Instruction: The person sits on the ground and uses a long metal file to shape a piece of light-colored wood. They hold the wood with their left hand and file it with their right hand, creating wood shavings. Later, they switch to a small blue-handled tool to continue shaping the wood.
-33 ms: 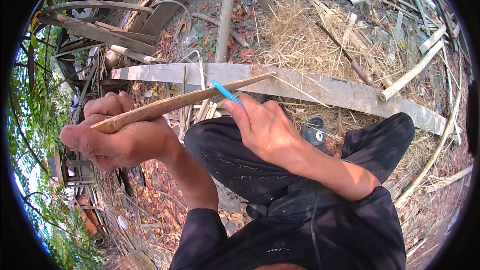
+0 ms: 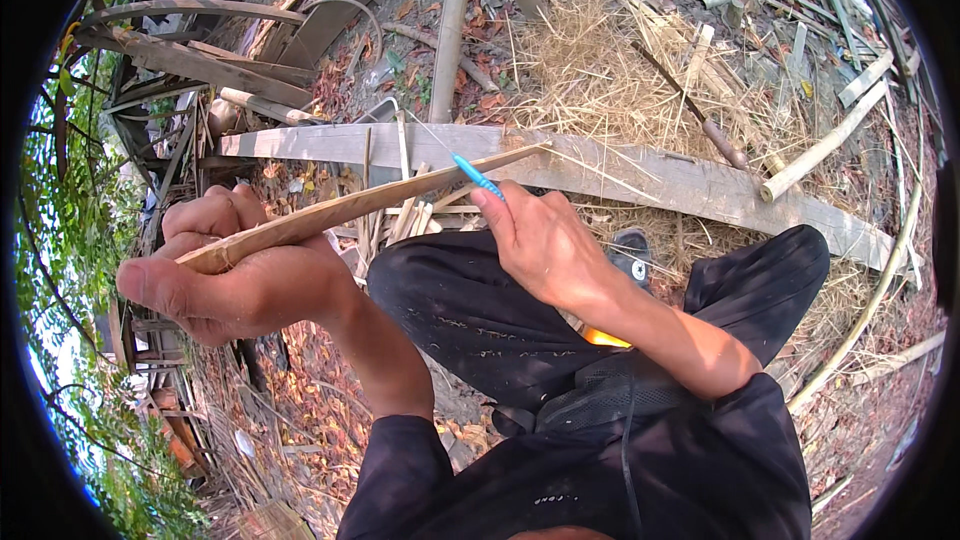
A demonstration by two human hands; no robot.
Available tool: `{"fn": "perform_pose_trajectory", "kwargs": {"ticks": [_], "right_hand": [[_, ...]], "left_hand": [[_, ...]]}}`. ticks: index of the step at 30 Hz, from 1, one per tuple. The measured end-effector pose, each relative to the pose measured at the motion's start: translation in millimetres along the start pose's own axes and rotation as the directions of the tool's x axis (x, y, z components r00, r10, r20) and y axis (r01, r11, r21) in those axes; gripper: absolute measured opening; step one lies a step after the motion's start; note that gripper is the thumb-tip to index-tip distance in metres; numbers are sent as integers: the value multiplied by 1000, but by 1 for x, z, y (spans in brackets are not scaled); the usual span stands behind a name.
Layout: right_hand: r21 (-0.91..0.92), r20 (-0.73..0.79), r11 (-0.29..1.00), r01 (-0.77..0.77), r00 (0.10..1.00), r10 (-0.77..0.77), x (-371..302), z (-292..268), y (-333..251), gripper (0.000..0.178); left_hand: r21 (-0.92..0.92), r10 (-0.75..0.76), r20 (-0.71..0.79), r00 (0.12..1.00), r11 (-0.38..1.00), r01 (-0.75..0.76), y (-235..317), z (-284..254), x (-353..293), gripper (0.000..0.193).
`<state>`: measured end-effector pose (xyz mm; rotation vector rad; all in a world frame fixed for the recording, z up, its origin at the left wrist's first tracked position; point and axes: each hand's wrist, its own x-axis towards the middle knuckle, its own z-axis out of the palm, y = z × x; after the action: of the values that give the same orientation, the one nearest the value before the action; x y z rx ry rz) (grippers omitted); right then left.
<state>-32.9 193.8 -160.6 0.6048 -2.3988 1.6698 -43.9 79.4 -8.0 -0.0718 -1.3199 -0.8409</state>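
Observation:
My left hand (image 2: 235,265) is closed around the thick end of a long, split strip of pale wood or bamboo (image 2: 350,205), which tapers toward the upper right. My right hand (image 2: 550,235) grips a slim tool with a ribbed bright blue handle (image 2: 478,175). Its blue front lies across the strip, near the strip's narrow half. A thin line runs from the tool toward the upper left; its exact kind cannot be made out. Both hands hover over my bent leg in black trousers (image 2: 470,300).
Beyond my hands a long grey plank (image 2: 670,185) crosses the ground. A wooden-handled blade (image 2: 718,140) rests by dry straw (image 2: 580,60). Bamboo poles (image 2: 825,145) lie at the right. Stacked timber (image 2: 190,65) stands at the left. An orange-yellow object (image 2: 605,338) shows beneath my right forearm.
My right hand and the blue-handled tool have shifted right and slightly down along the strip. The orange-yellow object has come into sight under my right forearm. My left hand has barely moved.

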Motion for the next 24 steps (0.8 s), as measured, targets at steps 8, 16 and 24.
{"fn": "perform_pose_trajectory", "kwargs": {"ticks": [8, 16, 24], "right_hand": [[204, 98, 977, -64, 994, 44, -14, -25, -15, 36], [36, 104, 997, -74, 992, 70, -18, -2, 7, 34], [-454, 106, 779, -431, 842, 528, -76, 25, 205, 50]], "left_hand": [[43, 62, 46, 997, 997, -64, 2, 17, -4, 55], [-80, 12, 228, 974, 997, 7, -13, -12, 9, 50], [96, 8, 3, 1000, 995, -8, -13, 0, 8, 51]]}}
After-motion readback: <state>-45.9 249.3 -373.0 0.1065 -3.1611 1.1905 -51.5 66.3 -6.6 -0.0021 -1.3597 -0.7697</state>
